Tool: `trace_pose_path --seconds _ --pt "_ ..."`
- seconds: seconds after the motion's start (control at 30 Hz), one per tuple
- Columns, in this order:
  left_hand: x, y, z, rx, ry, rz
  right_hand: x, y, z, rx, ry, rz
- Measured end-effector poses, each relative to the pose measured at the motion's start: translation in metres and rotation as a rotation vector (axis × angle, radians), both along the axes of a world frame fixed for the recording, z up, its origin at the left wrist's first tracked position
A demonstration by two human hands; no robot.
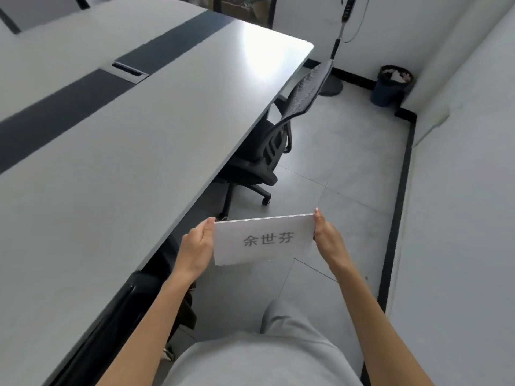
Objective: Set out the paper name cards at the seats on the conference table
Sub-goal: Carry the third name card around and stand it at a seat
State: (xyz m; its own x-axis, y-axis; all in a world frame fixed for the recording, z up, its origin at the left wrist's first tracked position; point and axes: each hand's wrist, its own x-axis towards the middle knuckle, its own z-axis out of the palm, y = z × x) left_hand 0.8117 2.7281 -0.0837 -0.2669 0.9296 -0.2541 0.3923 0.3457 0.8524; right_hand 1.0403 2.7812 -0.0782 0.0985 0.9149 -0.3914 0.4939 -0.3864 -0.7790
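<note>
You hold a stack of cards (263, 239) in front of your body, off the tabletop (117, 151) and above the floor (342, 168), at 6 o'clock of the view. Your left hand (196, 246) grips the stack's left edge, thumb on top. Your right hand (327, 236) grips the right edge, thumb along the side. The top card shows three printed characters, facing you. The tabletop lies at 9 to 11 o'clock, grey with a dark centre strip and a cable hatch (129, 69). No card is visible on the part of it in view. A black mesh chair (281, 129) is tucked under its edge at 1 o'clock of the cards. A bin (393, 84) stands in the corner at 2 o'clock, near a lamp base (330, 86).
</note>
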Motion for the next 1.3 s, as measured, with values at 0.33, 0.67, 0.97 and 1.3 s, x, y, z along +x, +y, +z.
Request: trace_pose_path --seconds 0.33,0.67,0.97,1.3 --pt "-0.074 0.113 -0.004 0.000 0.039 0.712 -0.144 0.227 0.003 0.039 0.079 0.579" --pt "-0.179 0.158 -0.027 -0.024 -0.111 1.030 -0.315 0.327 -0.009 0.027 0.020 1.012" --pt "-0.244 0.176 -0.049 0.001 -0.178 1.034 -0.380 0.347 -0.030 0.035 0.011 1.011" --pt "-0.248 0.172 -0.057 0.090 0.069 1.014 -0.373 0.378 -0.040 0.220 -0.028 1.296"
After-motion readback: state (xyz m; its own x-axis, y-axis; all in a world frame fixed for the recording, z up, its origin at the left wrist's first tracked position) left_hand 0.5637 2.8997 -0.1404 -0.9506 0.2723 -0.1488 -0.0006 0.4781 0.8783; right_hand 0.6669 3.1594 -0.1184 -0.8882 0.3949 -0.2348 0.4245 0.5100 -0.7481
